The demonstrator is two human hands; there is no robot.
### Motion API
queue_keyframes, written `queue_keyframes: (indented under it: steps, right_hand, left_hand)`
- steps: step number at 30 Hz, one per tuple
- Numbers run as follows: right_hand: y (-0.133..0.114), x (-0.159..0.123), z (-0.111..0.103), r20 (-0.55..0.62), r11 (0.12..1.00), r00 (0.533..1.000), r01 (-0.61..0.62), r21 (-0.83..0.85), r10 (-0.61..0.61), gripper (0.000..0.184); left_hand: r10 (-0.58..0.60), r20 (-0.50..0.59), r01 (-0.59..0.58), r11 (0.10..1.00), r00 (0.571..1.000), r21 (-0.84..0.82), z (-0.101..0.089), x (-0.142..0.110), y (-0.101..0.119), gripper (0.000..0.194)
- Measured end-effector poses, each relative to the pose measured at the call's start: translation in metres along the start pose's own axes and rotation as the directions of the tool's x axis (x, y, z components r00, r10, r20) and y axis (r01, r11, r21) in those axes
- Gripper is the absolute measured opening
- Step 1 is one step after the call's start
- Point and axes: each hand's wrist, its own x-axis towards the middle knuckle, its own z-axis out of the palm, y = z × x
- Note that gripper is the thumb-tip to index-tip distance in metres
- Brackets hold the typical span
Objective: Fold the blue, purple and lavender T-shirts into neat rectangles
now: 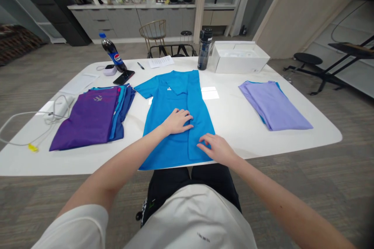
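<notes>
A bright blue T-shirt [172, 97] lies flat on the white table [233, 120] in front of me, its right side folded inward over the middle. My left hand [177, 121] rests flat on the shirt's centre with fingers stretched out, pressing the cloth near the fold's edge. My right hand [216, 148] lies on the lower part of the folded flap near the table's front edge, fingers spread on the fabric. Neither hand grips anything.
A stack of purple and blue shirts [93, 118] lies at the left, folded lilac shirts [273, 103] at the right. Behind are a cola bottle [112, 53], phone [124, 77], pen [140, 65], paper [161, 61], dark bottle [204, 48], white box [239, 59], and white cable [35, 118].
</notes>
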Motion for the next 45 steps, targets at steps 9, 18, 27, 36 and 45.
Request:
queue_keyframes:
  steps: [9,18,27,36,45]
  right_hand:
    - [0.09,0.143,-0.04,-0.03,0.975,0.982,-0.184,0.125,0.189,0.022]
    - [0.172,0.32,-0.053,-0.19,0.963,0.945,-0.268,0.027,0.268,0.022]
    - [0.225,0.437,-0.039,-0.31,0.877,0.844,-0.477,-0.058,0.438,0.043]
    - [0.23,0.441,-0.033,-0.41,0.854,0.811,-0.504,-0.126,0.418,0.032]
    - [0.124,0.485,-0.011,-0.145,0.981,0.989,-0.01,-0.192,-0.018,0.033]
  left_hand:
    - [-0.603,-0.194,0.587,0.798,0.774,-0.137,-0.027,0.087,-0.117,0.039]
    - [-0.819,-0.121,0.822,0.568,0.561,-0.036,-0.015,0.167,-0.221,0.045]
    - [-0.722,-0.148,0.731,0.683,0.676,0.007,-0.003,0.174,-0.244,0.024]
    - [-0.7,-0.232,0.711,0.701,0.675,-0.046,-0.025,0.168,-0.267,0.026]
    - [-0.831,-0.216,0.853,0.465,0.513,0.239,-0.045,0.066,-0.31,0.043]
